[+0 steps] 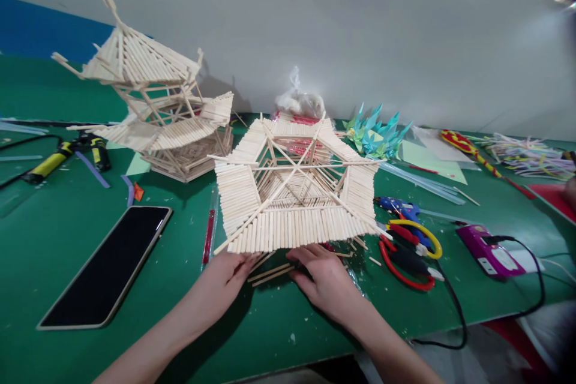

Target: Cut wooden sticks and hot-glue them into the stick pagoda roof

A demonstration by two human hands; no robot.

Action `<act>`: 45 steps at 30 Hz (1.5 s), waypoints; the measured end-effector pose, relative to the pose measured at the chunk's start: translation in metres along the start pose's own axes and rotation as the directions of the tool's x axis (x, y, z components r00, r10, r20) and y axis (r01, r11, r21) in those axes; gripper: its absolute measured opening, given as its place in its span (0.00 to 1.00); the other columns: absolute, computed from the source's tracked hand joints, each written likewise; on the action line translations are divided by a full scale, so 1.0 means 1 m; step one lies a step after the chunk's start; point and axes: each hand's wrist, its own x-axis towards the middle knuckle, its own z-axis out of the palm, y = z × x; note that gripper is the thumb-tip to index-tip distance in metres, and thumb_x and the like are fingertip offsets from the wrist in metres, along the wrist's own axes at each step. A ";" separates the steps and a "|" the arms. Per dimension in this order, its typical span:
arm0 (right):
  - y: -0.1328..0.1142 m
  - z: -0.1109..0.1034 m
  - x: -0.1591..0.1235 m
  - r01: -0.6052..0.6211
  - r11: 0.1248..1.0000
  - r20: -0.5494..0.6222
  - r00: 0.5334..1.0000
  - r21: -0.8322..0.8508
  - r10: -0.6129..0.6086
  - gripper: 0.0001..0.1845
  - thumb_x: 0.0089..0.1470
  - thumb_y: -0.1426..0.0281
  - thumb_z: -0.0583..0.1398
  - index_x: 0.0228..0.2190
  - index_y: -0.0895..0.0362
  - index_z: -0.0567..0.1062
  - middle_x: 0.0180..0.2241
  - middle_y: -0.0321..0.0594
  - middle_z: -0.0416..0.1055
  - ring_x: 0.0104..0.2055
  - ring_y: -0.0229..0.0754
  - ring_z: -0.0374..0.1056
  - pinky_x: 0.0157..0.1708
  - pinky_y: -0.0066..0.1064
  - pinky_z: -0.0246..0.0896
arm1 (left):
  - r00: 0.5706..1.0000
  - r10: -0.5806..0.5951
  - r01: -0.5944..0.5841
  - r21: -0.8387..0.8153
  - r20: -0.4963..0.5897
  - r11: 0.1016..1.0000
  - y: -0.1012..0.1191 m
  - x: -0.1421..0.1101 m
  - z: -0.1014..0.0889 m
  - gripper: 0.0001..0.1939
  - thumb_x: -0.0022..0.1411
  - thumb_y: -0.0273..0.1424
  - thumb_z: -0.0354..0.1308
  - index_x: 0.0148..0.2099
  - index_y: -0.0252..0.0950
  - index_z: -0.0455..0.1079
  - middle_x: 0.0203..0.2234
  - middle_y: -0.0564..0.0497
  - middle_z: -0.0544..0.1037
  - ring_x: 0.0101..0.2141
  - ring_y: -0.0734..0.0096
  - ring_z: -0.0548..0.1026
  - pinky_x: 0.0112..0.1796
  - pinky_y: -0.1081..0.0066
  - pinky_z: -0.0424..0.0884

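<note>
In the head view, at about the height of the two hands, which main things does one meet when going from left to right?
Phone → left hand → right hand → scissors → purple box.

Bare, matt wood throughout the stick model (pixel 297 230), ribbed along the roof; the same dry, unvarnished-looking wood in the stick tower (pixel 175 135). Smooth, glossy black on the phone (pixel 105 270). Slight sheen across the flecked green table (pixel 270 336). Thin, crinkled clear plastic in the bag (pixel 299 102). Matt folded paper in the teal ornament (pixel 375 135). Hard, smooth purple plastic on the power socket (pixel 486 250).
</note>
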 end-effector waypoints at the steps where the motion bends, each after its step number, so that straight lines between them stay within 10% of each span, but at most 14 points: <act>1: 0.000 -0.002 -0.002 -0.008 1.000 -0.001 1.000 0.004 0.008 0.12 0.51 0.75 0.57 0.39 0.56 0.70 0.38 0.39 0.72 0.41 0.41 0.65 0.41 0.30 0.58 | 1.000 -0.015 0.015 -0.016 -0.002 1.000 0.000 -0.001 -0.004 0.16 0.60 0.34 0.46 0.29 0.38 0.74 0.25 0.49 0.79 0.30 0.61 0.75 0.32 0.69 0.68; 16: 0.024 -0.041 -0.060 -0.182 0.983 -0.125 0.975 0.007 0.182 0.17 0.57 0.68 0.48 0.18 0.55 0.61 0.19 0.34 0.59 0.23 0.37 0.56 0.24 0.28 0.49 | 0.995 -0.095 0.097 0.089 -0.030 0.991 -0.012 -0.005 -0.006 0.14 0.59 0.37 0.48 0.30 0.37 0.73 0.26 0.47 0.78 0.35 0.55 0.75 0.38 0.66 0.67; 34: 0.010 -0.063 -0.056 0.008 1.000 -0.195 0.981 0.013 -0.005 0.07 0.53 0.74 0.52 0.32 0.54 0.69 0.24 0.36 0.69 0.25 0.38 0.64 0.25 0.29 0.60 | 1.000 -0.003 0.007 0.271 -0.017 0.962 -0.021 -0.004 0.013 0.14 0.59 0.33 0.47 0.34 0.37 0.73 0.30 0.43 0.79 0.31 0.58 0.76 0.32 0.66 0.69; 40: 0.000 -0.083 -0.057 0.147 0.983 -0.351 0.920 -0.106 -0.176 0.06 0.51 0.74 0.54 0.27 0.54 0.70 0.19 0.36 0.68 0.21 0.37 0.63 0.21 0.28 0.59 | 1.000 0.010 -0.007 0.247 -0.013 0.969 -0.019 -0.003 0.008 0.14 0.60 0.35 0.46 0.36 0.36 0.73 0.33 0.42 0.79 0.34 0.54 0.76 0.34 0.63 0.70; 45: 0.038 -0.099 -0.070 -0.310 0.950 -0.689 0.680 0.040 0.251 0.10 0.55 0.65 0.53 0.28 0.54 0.72 0.24 0.38 0.71 0.26 0.40 0.67 0.25 0.28 0.61 | 0.999 0.006 -0.001 0.142 -0.041 0.990 -0.017 -0.012 0.002 0.14 0.59 0.40 0.48 0.36 0.40 0.72 0.36 0.44 0.78 0.37 0.54 0.75 0.36 0.63 0.71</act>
